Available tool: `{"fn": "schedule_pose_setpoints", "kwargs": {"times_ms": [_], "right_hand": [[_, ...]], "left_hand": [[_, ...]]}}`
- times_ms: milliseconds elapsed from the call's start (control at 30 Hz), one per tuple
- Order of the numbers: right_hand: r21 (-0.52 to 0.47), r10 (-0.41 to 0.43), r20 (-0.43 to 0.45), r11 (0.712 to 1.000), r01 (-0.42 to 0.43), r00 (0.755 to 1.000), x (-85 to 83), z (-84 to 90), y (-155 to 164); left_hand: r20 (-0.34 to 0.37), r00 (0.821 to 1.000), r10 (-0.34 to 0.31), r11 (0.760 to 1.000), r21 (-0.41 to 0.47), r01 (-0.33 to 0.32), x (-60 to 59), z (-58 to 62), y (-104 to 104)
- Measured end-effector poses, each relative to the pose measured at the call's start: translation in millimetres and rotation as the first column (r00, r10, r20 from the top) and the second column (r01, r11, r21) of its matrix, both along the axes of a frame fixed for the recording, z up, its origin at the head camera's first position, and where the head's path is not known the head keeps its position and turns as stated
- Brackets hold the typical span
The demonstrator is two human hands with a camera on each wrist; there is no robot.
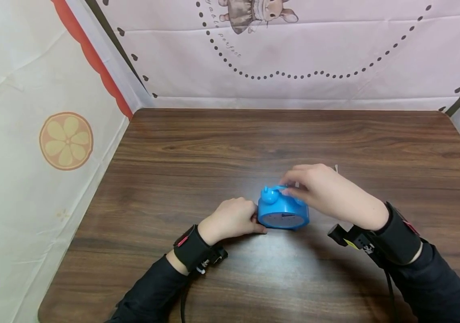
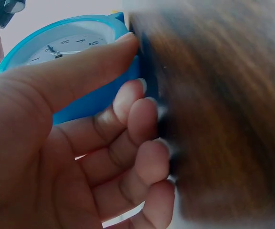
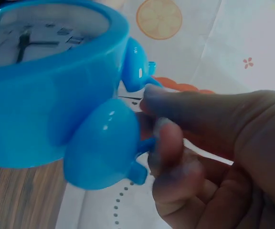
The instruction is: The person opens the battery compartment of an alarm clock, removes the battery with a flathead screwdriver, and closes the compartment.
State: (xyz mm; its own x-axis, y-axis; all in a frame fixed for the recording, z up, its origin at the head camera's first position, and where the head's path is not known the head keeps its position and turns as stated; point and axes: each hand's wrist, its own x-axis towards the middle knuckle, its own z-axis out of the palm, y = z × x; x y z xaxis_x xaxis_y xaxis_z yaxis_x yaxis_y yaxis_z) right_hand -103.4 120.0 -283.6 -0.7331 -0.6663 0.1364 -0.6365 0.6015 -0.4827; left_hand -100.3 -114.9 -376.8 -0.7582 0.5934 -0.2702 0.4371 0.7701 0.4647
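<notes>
Hands were both busy: left hand (image 1: 230, 220) gripped the round blue plastic alarm clock (image 1: 283, 211) steady on the brown wooden table (image 1: 173, 179) so my right hand (image 1: 327, 190) could pinch its top handle.

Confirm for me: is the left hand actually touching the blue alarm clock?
Touching. The left wrist view shows the left hand with its thumb laid along the blue alarm clock rim and fingers curled against its side.

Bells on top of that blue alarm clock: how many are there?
2. On the blue alarm clock, one bell sits nearest the right hand, whose fingers pinch the handle between them; the other bell lies just beyond it.
</notes>
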Motion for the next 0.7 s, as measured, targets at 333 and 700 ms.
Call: {"fn": "schedule_pose_setpoints", "kwargs": {"times_ms": [333, 700], "right_hand": [[0.026, -0.009, 0.007, 1.0, 0.009, 1.0, 8.5, 3.4, -3], [0.018, -0.057, -0.027, 0.998, 0.057, 0.998, 14.3, 0.6, -6]], "left_hand": [[0.02, 0.996, -0.088, 0.996, 0.008, 0.088, -0.4, 6.1, -8], [0.026, 1.0, -0.01, 1.0, 0.024, 0.009, -7.5, 12.9, -16]]}}
